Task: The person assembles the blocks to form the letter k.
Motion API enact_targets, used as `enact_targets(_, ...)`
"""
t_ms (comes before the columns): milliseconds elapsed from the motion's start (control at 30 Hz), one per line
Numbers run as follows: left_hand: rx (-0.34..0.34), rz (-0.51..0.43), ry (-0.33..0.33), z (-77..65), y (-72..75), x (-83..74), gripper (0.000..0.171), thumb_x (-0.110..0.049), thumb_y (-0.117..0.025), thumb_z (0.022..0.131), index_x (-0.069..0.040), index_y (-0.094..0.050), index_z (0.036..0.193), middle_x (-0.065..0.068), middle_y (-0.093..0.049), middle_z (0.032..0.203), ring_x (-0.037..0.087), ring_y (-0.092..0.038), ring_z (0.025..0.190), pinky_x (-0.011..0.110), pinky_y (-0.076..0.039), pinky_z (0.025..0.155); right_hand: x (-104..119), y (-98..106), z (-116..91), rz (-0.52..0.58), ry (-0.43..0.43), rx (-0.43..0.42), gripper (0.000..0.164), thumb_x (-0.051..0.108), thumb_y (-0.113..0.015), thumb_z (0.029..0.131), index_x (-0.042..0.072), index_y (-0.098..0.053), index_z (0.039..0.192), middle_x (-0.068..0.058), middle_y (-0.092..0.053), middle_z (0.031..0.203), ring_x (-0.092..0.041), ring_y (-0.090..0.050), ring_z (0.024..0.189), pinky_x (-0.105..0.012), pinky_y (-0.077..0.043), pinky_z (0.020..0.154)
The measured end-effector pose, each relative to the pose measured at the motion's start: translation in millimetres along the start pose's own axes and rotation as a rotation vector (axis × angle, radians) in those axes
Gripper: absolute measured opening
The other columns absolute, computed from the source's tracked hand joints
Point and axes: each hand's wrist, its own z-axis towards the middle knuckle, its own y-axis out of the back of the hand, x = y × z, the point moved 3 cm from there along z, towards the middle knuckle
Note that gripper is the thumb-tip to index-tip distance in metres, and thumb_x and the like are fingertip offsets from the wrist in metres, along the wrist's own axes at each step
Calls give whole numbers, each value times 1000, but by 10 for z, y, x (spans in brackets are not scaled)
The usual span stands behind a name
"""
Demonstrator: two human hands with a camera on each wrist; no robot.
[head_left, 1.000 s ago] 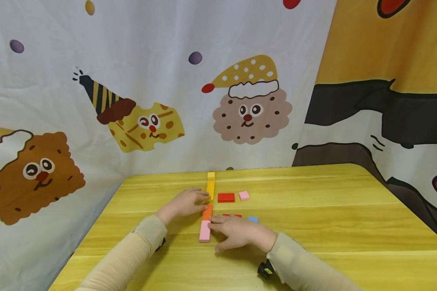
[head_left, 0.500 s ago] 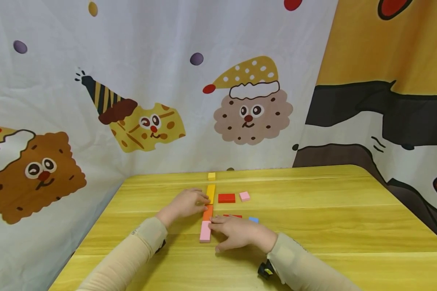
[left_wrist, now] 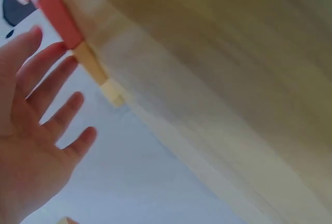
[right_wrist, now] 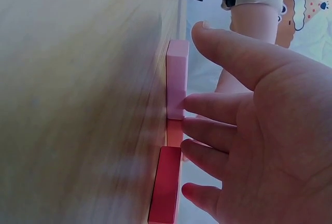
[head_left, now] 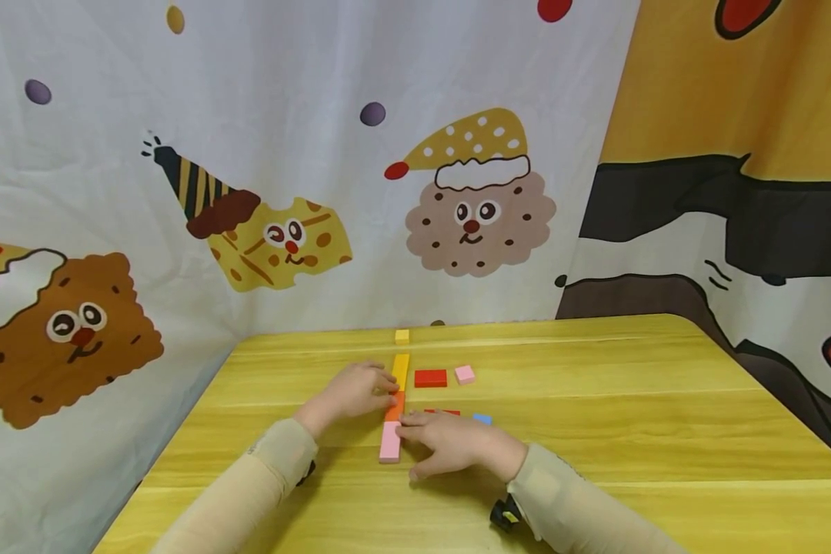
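Observation:
A pink block (head_left: 390, 442), an orange block (head_left: 395, 408) and a yellow-orange block (head_left: 402, 371) lie end to end in a line on the wooden table. Beyond a small gap sits a small yellow block (head_left: 402, 336). My left hand (head_left: 353, 390) is at the line's left side, its fingertips touching where the orange and yellow-orange blocks meet. In the left wrist view its fingers (left_wrist: 54, 86) are spread and fairly straight. From the right, my right hand (head_left: 450, 442) touches the pink block near its orange end, with fingers (right_wrist: 212, 105) extended and the thumb apart.
Right of the line lie a red block (head_left: 431, 378) and a small pink block (head_left: 465, 374). Nearer, a second red block (head_left: 442, 412) and a blue block (head_left: 482, 419) are partly hidden by my right hand. A printed curtain (head_left: 360, 177) hangs behind the wooden table (head_left: 630, 415).
The yellow-orange block has slid toward me with my left fingertips. It now meets the orange block, and a gap separates it from the small yellow block. My right hand has stayed put.

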Motion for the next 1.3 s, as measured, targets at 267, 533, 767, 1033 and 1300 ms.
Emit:
enact_targets(267, 146, -91, 110, -113, 26, -33, 54, -35, -69, 89, -11, -58, 136, 4, -51, 143, 36, -30, 139, 61, -23, 109, -2, -8, 13, -2, 2, -4, 72, 47, -66, 89, 10, -44, 146, -10, -38, 152, -23, -34, 139, -37, -31, 111)
enact_targets(533, 202, -119, 152, -154, 72, -127, 61, -34, -70, 89, -11, -51, 142, 5, -44, 149, 39, -26, 141, 64, -20, 109, -26, -17, 18, 7, 0, 3, 71, 47, -65, 89, 11, -44, 147, -10, -37, 152, -23, -34, 139, -37, -32, 111)
enact_targets(767, 191, -75, 183, -153, 71, -147, 60, -37, -71, 87, -14, -54, 140, 1, -46, 147, 35, -30, 140, 61, -23, 109, -28, -17, 28, 9, 6, 0, 72, 48, -65, 89, 11, -43, 147, -10, -38, 152, -22, -34, 139, -36, -32, 111)
enact_targets(1033, 178, -39, 201, -179, 83, -170, 59, -37, -72, 86, -15, -56, 138, 1, -48, 145, 35, -32, 139, 62, -25, 108, -10, -13, 35, 5, 15, -5, 72, 48, -66, 89, 10, -44, 147, -11, -38, 151, -22, -34, 139, -36, -32, 110)
enact_targets(1300, 182, -15, 204, -167, 73, -185, 59, -38, -72, 86, -15, -56, 138, 0, -49, 144, 34, -34, 138, 61, -27, 107, -9, -11, 34, 15, 0, 6, 73, 48, -66, 89, 11, -42, 147, -10, -37, 152, -22, -33, 139, -37, -32, 110)
